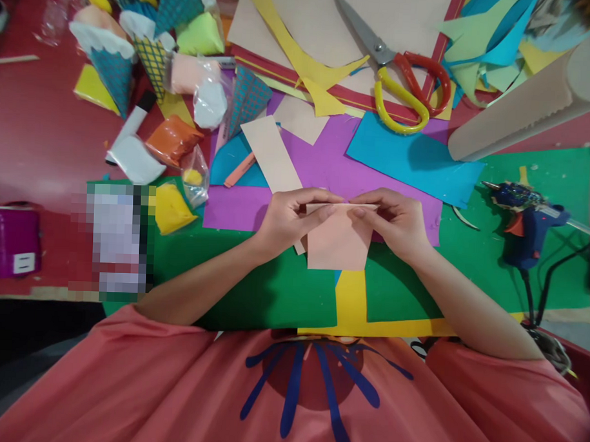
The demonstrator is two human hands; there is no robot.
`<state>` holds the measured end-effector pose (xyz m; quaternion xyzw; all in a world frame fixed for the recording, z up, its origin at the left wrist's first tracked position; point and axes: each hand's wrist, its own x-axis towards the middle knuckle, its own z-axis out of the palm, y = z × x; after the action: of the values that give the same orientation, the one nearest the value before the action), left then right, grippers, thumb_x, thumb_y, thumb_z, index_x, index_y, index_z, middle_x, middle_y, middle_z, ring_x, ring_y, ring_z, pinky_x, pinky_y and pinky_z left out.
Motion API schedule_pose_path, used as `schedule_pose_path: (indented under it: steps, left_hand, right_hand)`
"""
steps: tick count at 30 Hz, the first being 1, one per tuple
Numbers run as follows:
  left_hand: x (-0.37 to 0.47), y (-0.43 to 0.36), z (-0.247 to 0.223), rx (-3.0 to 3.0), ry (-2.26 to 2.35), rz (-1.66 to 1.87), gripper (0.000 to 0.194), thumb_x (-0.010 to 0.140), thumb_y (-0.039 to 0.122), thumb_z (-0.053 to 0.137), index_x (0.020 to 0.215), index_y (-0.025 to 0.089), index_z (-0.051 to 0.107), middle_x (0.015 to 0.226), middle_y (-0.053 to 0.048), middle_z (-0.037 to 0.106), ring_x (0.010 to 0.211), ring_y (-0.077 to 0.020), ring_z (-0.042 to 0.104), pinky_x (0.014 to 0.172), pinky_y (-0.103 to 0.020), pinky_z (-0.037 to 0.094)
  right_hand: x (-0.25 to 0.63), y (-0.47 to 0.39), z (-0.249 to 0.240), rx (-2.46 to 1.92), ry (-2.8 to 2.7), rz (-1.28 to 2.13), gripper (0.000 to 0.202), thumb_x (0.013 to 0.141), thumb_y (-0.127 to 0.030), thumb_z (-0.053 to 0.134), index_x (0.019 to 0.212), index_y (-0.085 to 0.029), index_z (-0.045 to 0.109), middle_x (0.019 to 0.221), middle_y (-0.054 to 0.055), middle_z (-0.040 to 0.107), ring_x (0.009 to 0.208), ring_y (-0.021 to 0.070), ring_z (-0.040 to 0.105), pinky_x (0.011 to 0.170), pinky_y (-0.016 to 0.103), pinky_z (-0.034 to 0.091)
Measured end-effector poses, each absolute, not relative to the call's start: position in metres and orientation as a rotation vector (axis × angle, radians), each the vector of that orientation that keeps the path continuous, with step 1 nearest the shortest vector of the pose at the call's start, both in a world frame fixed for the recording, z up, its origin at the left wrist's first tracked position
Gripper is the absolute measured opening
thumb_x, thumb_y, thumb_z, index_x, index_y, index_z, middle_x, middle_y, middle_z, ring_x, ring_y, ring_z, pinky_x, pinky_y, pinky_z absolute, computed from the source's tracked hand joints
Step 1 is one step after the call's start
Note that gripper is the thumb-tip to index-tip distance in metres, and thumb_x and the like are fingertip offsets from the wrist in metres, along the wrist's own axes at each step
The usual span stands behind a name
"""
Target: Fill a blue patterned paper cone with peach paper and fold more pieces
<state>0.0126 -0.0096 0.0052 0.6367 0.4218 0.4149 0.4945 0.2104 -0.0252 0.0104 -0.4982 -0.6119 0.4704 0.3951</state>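
A small peach-coloured foam piece [339,242] is held up between both hands over the green sheet [254,290]. My left hand [288,219] pinches its upper left edge. My right hand [396,223] pinches the upper right edge, fingertips nearly meeting the left ones along the folded top. A second peach strip [271,152] lies flat on the purple sheet [326,164] just beyond my left hand.
Red-and-yellow scissors [401,76] lie at the back on a peach sheet. A blue glue gun [525,219] with its cable stands at the right. A peach roll [526,106] sits back right. Paper cones and stuffing bags [150,55] crowd the back left. A yellow strip [353,300] lies near me.
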Motion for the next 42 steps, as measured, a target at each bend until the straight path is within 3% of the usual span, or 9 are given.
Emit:
schedule_pose_path:
  steps: [10, 18, 24, 31, 42]
  left_hand:
    - [0.0127, -0.0109, 0.005, 1.537, 1.036, 0.971, 0.021, 0.082, 0.038, 0.071, 0.086, 0.019, 0.078, 0.082, -0.004, 0.077, 0.073, -0.0134, 0.072, 0.059, -0.018, 0.054]
    - [0.0143, -0.0133, 0.0061, 1.546, 1.032, 0.938, 0.024, 0.081, 0.04, 0.071, 0.088, 0.018, 0.076, 0.084, -0.004, 0.077, 0.077, -0.0134, 0.073, 0.062, -0.017, 0.055]
    - [0.0109, -0.0103, 0.0079, 1.536, 1.086, 0.969, 0.023, 0.083, 0.039, 0.068, 0.085, 0.017, 0.076, 0.07, -0.002, 0.073, 0.06, -0.0091, 0.066, 0.05, -0.015, 0.047]
    - [0.0103, -0.0101, 0.0049, 1.551, 1.126, 0.966, 0.022, 0.085, 0.038, 0.066, 0.088, 0.019, 0.077, 0.068, -0.001, 0.072, 0.057, -0.0087, 0.061, 0.05, -0.018, 0.042]
    - [0.0094, -0.0084, 0.0088, 1.515, 1.129, 0.875, 0.03, 0.091, 0.042, 0.056, 0.093, 0.019, 0.075, 0.094, -0.004, 0.076, 0.086, -0.0155, 0.069, 0.073, -0.023, 0.052]
  right_hand:
    - [0.2096, -0.0247, 0.0095, -1.299, -1.473, 1.266, 0.014, 0.079, -0.032, 0.07, 0.081, -0.018, 0.074, 0.071, 0.001, 0.072, 0.055, 0.0085, 0.056, 0.046, 0.02, 0.04]
    - [0.2084, -0.0263, 0.0097, -1.28, -1.528, 1.3, 0.015, 0.081, -0.032, 0.067, 0.082, -0.017, 0.071, 0.075, 0.002, 0.071, 0.062, 0.0096, 0.058, 0.051, 0.021, 0.041]
    - [0.2103, -0.0253, 0.0116, -1.296, -1.485, 1.235, 0.009, 0.079, -0.026, 0.066, 0.078, -0.018, 0.069, 0.068, 0.0, 0.068, 0.058, 0.0087, 0.057, 0.05, 0.021, 0.041]
    - [0.2111, -0.024, 0.0104, -1.304, -1.436, 1.239, 0.01, 0.078, -0.027, 0.069, 0.078, -0.017, 0.07, 0.067, 0.0, 0.068, 0.058, 0.0089, 0.059, 0.048, 0.02, 0.041]
    - [0.2117, -0.0238, 0.0103, -1.369, -1.448, 1.22, 0.015, 0.077, -0.031, 0.068, 0.077, -0.017, 0.07, 0.064, 0.0, 0.065, 0.053, 0.0078, 0.051, 0.046, 0.021, 0.035]
